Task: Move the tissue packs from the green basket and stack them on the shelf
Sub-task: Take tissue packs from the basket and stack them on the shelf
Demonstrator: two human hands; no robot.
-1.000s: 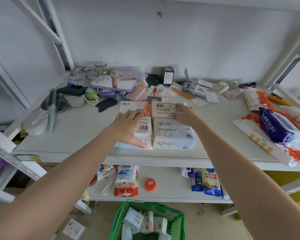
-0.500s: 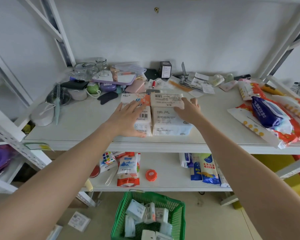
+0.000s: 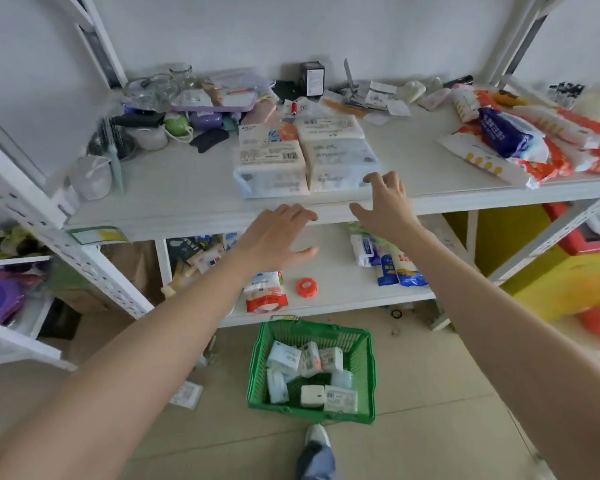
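Head view shows your left hand (image 3: 278, 239) and right hand (image 3: 385, 206) both empty, fingers spread and relaxed, hanging in front of the shelf (image 3: 174, 199) edge with nothing held. Judging from that, the step in hand is the reach down for more, so lower both hands to the green basket (image 3: 364, 362) on the floor directly below you, just ahead of your shoe (image 3: 317, 436). The loose tissue packs (image 3: 310, 375) lie there jumbled, some flat, some on edge, with bare basket floor showing between them. Pick ones lying flat first, such as the white pack (image 3: 340, 399) at the near right corner, gripping across the short sides so the soft wrapping does not buckle. The stacked packs (image 3: 305, 157) sit near the shelf front in two columns touching side by side, the upper ones set a little further back than the lower. Place new ones square on top, labels up, and press lightly; these are soft, slippery plastic-wrapped blocks, white with pale blue and orange print, and a crooked layer would likely slide. Keep clear of the red and blue bags (image 3: 520, 140) to the right.
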